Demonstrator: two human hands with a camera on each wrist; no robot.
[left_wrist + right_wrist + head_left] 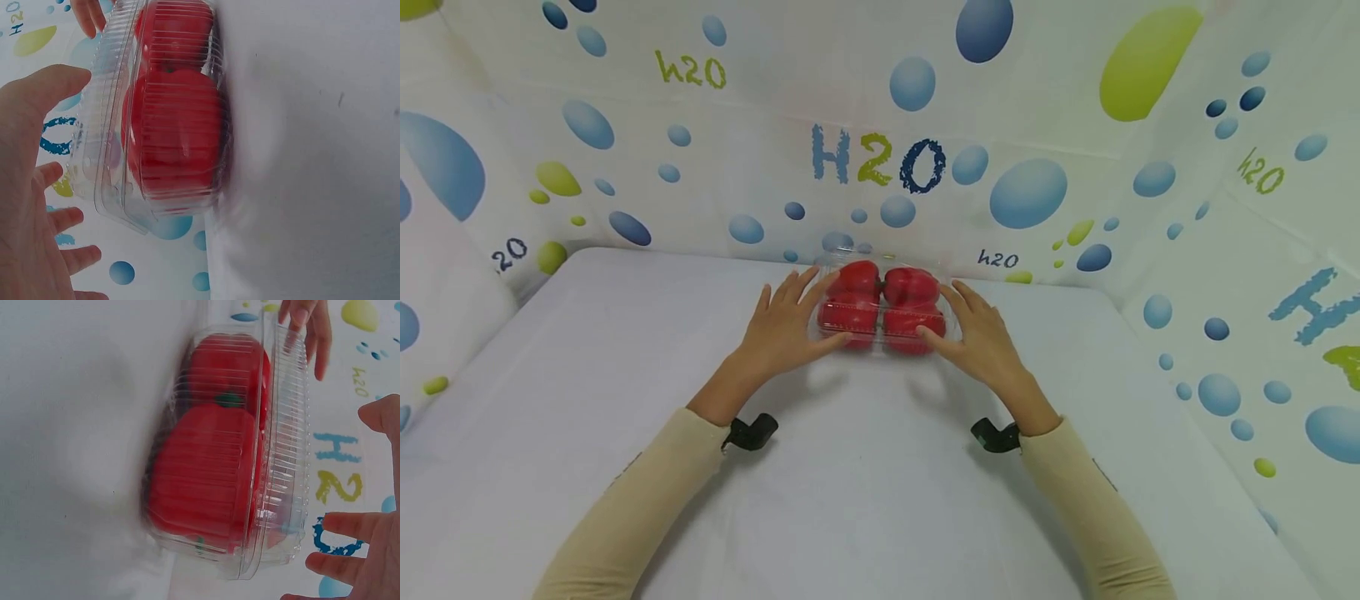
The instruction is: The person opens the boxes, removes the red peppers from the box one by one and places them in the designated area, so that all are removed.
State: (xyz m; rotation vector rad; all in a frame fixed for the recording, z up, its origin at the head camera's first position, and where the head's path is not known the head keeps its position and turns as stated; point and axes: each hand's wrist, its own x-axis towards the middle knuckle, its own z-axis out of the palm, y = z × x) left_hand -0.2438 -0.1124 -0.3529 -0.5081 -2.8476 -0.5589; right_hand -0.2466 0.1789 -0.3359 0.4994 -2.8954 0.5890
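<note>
From the head view, we see a clear plastic box (883,310) of red peppers (912,286) at the far middle of the white worktop (880,467). Our left hand (786,321) and right hand (981,333) flank it, each grip released, fingers straight against its sides. Both wrist views show spread fingers (62,219) beside the ribbed lid (284,456).
</note>
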